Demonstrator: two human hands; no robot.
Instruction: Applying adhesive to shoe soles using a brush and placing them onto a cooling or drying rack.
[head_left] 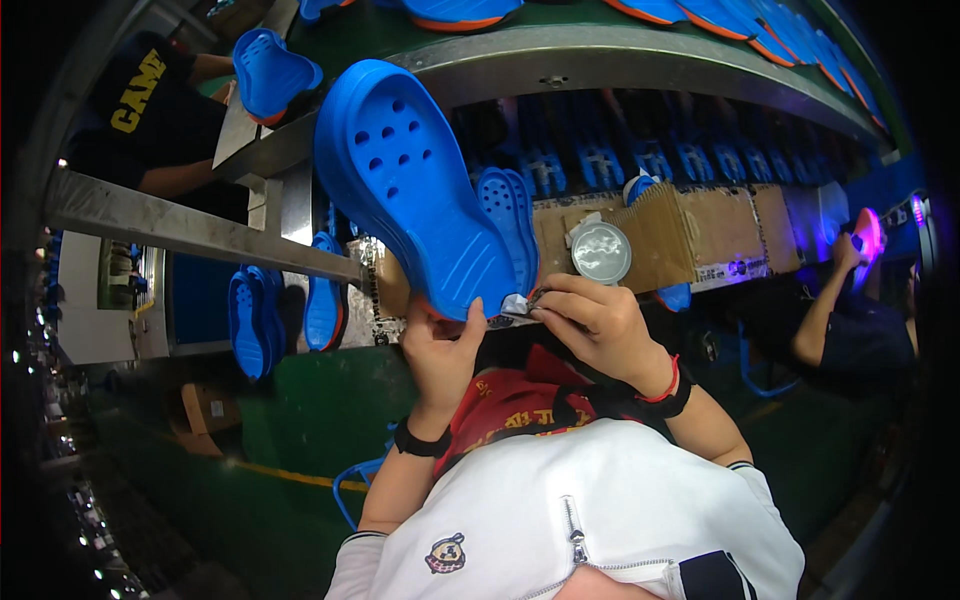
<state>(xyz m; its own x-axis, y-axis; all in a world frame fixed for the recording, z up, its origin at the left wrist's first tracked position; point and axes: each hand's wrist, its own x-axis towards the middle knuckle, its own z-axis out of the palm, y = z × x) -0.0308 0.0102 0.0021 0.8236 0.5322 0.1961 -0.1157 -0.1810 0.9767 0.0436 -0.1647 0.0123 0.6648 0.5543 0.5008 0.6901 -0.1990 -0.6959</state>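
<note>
A large blue shoe sole (420,200) with an orange underside stands tilted in front of me, its wide toe part with round holes pointing up and away. Its lower end is gripped by my left hand (440,355), thumb on the inner face and fingers behind. My right hand (605,325) is pinched around a small tool wrapped in white material (515,304), which touches the sole's lower right edge. The tool's exact kind is hidden by the fingers. Just beyond my right hand sits a round tin (601,252) with a whitish top.
Cardboard (730,225) covers the bench, and more blue soles (505,205) stand behind the held one. A metal-edged conveyor (640,65) carries several soles across the back. A metal bar (200,230) crosses on the left. Co-workers' arms (825,300) show at both sides.
</note>
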